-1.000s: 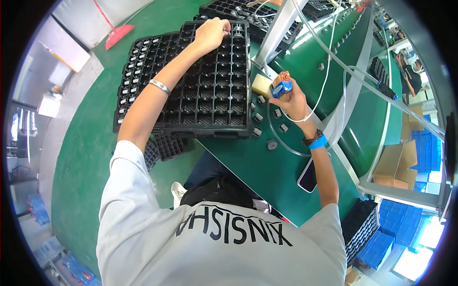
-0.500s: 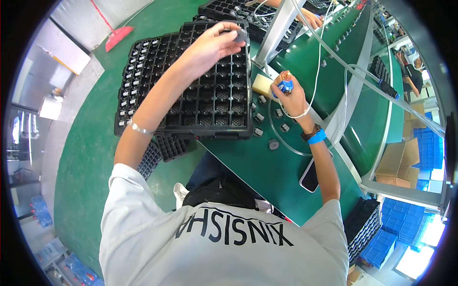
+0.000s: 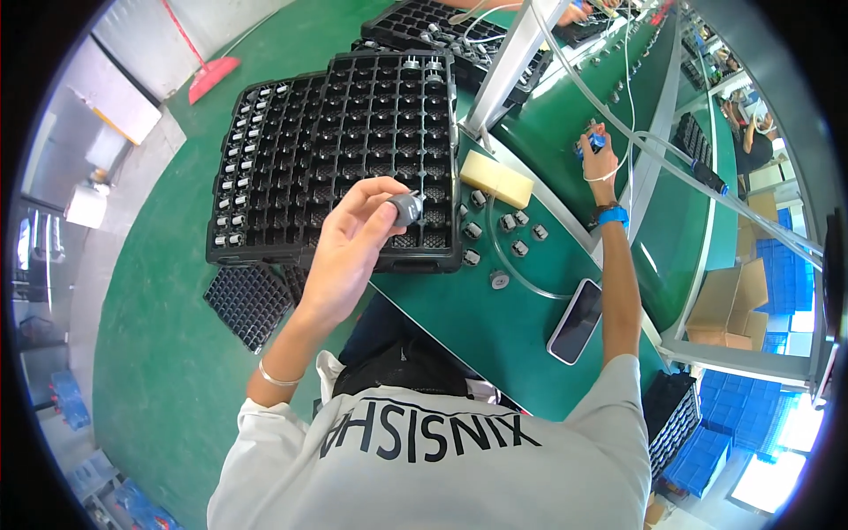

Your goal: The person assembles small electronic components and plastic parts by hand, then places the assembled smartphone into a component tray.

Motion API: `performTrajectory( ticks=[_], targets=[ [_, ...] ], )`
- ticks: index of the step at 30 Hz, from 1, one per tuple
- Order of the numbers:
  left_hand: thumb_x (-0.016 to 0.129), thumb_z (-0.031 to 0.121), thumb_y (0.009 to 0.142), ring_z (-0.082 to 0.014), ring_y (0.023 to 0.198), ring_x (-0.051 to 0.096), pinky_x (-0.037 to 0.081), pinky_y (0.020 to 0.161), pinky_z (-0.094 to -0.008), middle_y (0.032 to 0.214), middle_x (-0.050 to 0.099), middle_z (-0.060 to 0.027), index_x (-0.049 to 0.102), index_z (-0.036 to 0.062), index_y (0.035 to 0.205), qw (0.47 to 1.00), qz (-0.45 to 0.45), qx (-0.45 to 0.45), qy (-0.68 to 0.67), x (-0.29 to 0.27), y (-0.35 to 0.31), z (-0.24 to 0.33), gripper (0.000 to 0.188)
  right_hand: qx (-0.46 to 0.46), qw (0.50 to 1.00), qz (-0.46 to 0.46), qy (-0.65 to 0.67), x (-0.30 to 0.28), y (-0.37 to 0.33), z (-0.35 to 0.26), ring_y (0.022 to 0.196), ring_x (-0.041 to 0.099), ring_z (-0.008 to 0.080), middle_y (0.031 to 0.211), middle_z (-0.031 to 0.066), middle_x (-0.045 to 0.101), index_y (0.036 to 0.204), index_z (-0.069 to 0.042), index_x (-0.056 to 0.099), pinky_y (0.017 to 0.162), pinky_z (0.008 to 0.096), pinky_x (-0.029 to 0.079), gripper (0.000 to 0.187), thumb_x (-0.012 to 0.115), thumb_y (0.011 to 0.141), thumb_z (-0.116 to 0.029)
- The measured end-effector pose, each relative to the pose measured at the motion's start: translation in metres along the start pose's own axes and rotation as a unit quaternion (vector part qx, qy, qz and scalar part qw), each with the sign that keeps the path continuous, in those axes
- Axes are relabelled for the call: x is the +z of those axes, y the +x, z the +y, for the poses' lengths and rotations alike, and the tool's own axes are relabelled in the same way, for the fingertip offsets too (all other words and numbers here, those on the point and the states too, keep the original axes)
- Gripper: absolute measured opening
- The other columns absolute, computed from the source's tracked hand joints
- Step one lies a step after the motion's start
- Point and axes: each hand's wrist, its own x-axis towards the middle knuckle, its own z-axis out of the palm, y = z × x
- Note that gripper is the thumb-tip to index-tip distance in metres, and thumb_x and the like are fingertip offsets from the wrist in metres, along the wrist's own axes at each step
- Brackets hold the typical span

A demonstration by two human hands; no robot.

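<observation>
In my left hand point(image 3: 346, 247) I pinch a small grey round part point(image 3: 405, 210) with a metal tip, above the black compartment tray point(image 3: 389, 258). A few pronged metal parts point(image 3: 434, 69) stand in that tray's far right corner. My right hand point(image 3: 602, 161) reaches over the green conveyor belt point(image 3: 565, 97). Its fingers are closed round a small blue tool point(image 3: 597, 141) with a coppery part; a thin white hose or cord runs by the wrist. What lies at those fingertips is too small to make out.
A yellow sponge point(image 3: 496, 178), small metal parts point(image 3: 519, 248), a round grey piece point(image 3: 499, 279) and a phone point(image 3: 576, 322) lie on the green table. A metal post point(image 3: 503, 75) and hanging hoses stand between table and belt. Another person's hand point(image 3: 574, 12) works at the far end.
My left hand has come back from the tray's far right corner toward me, holding the grey part. My right hand has moved from beside the sponge out over the belt with the blue tool.
</observation>
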Motion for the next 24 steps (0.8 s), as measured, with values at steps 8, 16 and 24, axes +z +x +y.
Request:
performTrajectory(
  ticks=[8,16,24],
  targets=[
    [0.059,-0.005,0.077,-0.012,0.088,0.056,0.046,0.08,-0.0237,0.095,0.053,-0.0056,0.051,-0.0028,0.1,0.995,-0.045,0.088,0.004,0.02,0.008,-0.017,0.024,0.086,0.844,-0.222,0.481,-0.036,-0.068,-0.1,0.077,0.056,0.0152,0.09,0.0085,0.057,0.103,-0.005,0.051,0.063,0.0249,0.044,0.036,0.056,0.081,-0.033],
    [0.058,-0.01,0.073,-0.0156,0.087,0.056,0.049,0.079,-0.0255,0.099,0.047,-0.009,0.056,-0.0049,0.093,0.985,-0.123,0.124,0.005,0.036,0.008,-0.024,0.02,0.144,0.633,-0.45,0.613,-0.099,-0.148,-0.192,0.085,0.055,0.0154,0.095,0.01,0.054,0.102,-0.001,0.046,0.075,0.0261,0.044,0.045,0.052,0.08,-0.04],
    [0.06,-0.013,0.069,-0.0186,0.095,0.052,0.047,0.083,-0.0286,0.1,0.048,-0.0108,0.056,-0.0027,0.095,0.983,-0.104,0.141,0.047,0.04,-0.001,-0.031,0.029,0.101,0.682,-0.441,0.575,-0.103,-0.159,-0.187,0.086,0.055,0.0155,0.094,0.0089,0.053,0.102,0.001,0.048,0.076,0.0267,0.045,0.05,0.051,0.079,-0.043]
  ],
)
